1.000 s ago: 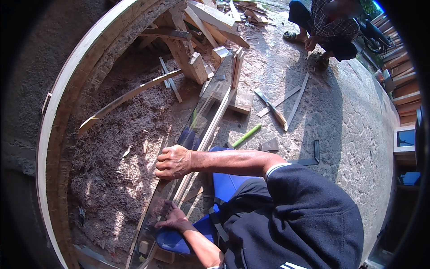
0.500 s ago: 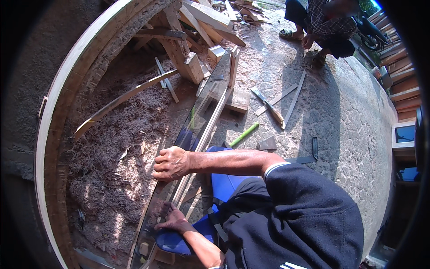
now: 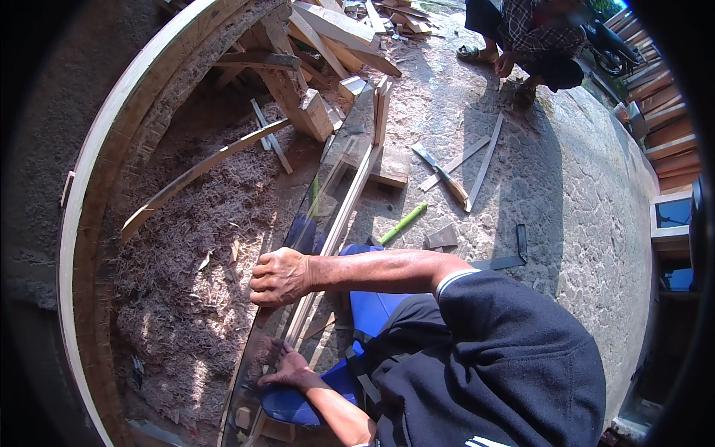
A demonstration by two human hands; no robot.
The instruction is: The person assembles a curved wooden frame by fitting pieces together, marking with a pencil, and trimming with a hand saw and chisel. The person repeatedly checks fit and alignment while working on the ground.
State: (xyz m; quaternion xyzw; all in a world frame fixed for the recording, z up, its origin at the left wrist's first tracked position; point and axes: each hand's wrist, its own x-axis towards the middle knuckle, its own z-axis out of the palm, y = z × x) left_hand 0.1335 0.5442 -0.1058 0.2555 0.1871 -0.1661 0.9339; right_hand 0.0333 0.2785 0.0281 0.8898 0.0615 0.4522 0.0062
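Shavings (image 3: pixel 186 290) heap up leftward; our right hand (image 3: pixel 281 277) is clenched over the glass pane (image 3: pixel 261 346), contents hidden, beside the wooden strips (image 3: pixel 346 212); our left hand (image 3: pixel 289 370) rests loosely open. Best we steady evenly, 2-handed!

Smooth, glossy glass pane (image 3: pixel 253 350) is seen beside matt wooden strips (image 3: pixel 345 208), with curled wood shavings (image 3: pixel 186 290) toward nine o'clock and rough concrete ground (image 3: pixel 596 223) toward three.
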